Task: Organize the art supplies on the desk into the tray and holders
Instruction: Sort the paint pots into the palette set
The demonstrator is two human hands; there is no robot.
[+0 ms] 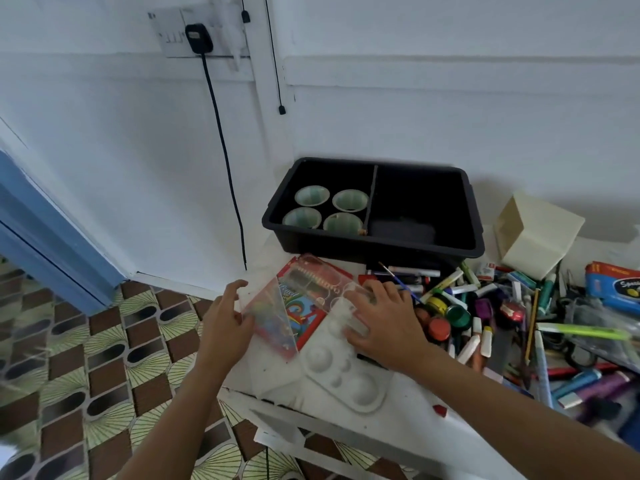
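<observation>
Sorting has barely begun, I'd say: near the table's [408, 393] left front corner the left hand [227, 315] pinches the left edge of a clear plastic palette [311, 289] lying over a red pencil box [304, 313]. The right hand [388, 320] lies spread, palm down, on the other end, above a white palette [339, 372]. The black tray [374, 242] sits at the back edge with its four cups [311, 195] seemingly unfilled, so the next lift must clear its near wall; the table's left edge runs just beside the left hand, and a heap of paints and markers [485, 306] crowds the right.
</observation>
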